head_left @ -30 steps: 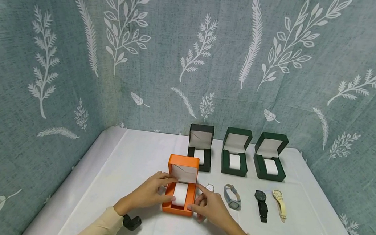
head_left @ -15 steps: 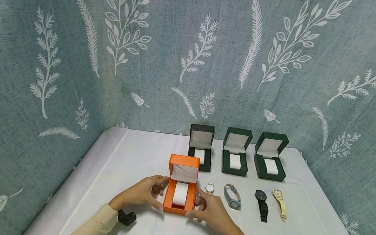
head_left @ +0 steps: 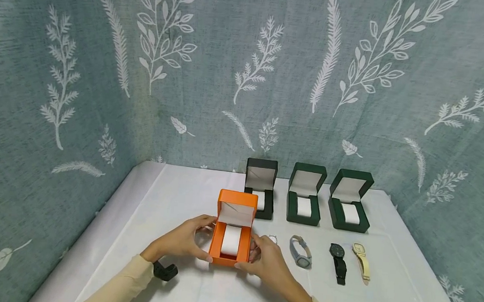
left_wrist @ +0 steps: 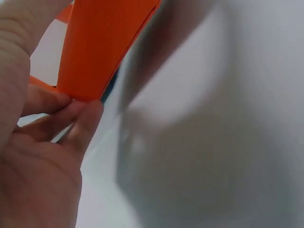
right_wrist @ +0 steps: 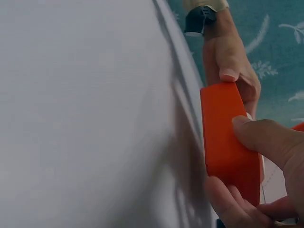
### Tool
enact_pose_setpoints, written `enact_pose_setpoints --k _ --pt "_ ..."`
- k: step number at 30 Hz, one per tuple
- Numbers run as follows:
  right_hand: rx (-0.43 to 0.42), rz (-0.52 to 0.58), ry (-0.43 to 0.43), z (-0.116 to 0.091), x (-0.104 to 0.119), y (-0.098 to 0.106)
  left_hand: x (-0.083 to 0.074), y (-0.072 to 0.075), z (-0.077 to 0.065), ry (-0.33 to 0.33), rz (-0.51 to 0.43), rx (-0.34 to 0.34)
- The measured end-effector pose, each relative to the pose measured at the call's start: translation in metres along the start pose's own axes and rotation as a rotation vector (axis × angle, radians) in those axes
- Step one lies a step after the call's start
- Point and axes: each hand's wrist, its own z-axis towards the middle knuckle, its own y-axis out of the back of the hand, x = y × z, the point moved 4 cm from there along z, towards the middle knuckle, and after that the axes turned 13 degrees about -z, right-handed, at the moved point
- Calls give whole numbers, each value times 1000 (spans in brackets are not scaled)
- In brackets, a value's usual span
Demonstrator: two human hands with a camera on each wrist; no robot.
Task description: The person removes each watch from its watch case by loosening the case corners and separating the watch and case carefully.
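An orange watch box (head_left: 238,198) with its lid up and a white cushion (head_left: 231,240) inside is held between both hands, apparently just off the table. My left hand (head_left: 183,240) grips its left side, thumb at the front corner and fingers toward the back; the left wrist view shows those fingertips against the orange wall (left_wrist: 95,52). On the opposite side, my right hand (head_left: 272,263) grips with thumb in front, and in the right wrist view its fingers curl around the box's end (right_wrist: 223,133). A white-faced watch (head_left: 273,239) lies partly hidden behind the right hand.
Behind stand a black watch box (head_left: 268,204) and two green ones (head_left: 292,206) (head_left: 336,216), all with raised lids and white cushions. To the right lie a grey watch (head_left: 301,252), a black watch (head_left: 337,263) and a gold watch (head_left: 361,262). Patterned cloth (head_left: 205,73) encloses the white table.
My left hand let go of the orange watch box, then took hold of its left side again lower down. Both hands have now raised the box slightly and shifted it away from me.
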Motion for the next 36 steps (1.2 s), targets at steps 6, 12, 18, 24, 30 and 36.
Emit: enact_pose_setpoints --k 6,12,18,24,30,36 --pt "-43 -13 1 29 13 4 -2 24 1 -2 -122 -18" --pt "-15 23 -4 66 17 -3 6 55 5 45 -188 -43" --pt "30 15 -1 100 17 -15 22 80 11 94 -217 -58" --pt "43 -29 -8 127 17 -21 31 97 20 141 -269 -55" --pt "62 -55 -12 147 21 -26 42 111 26 190 -320 -58" --pt "81 -81 -17 156 20 -37 51 117 28 248 -342 -36"
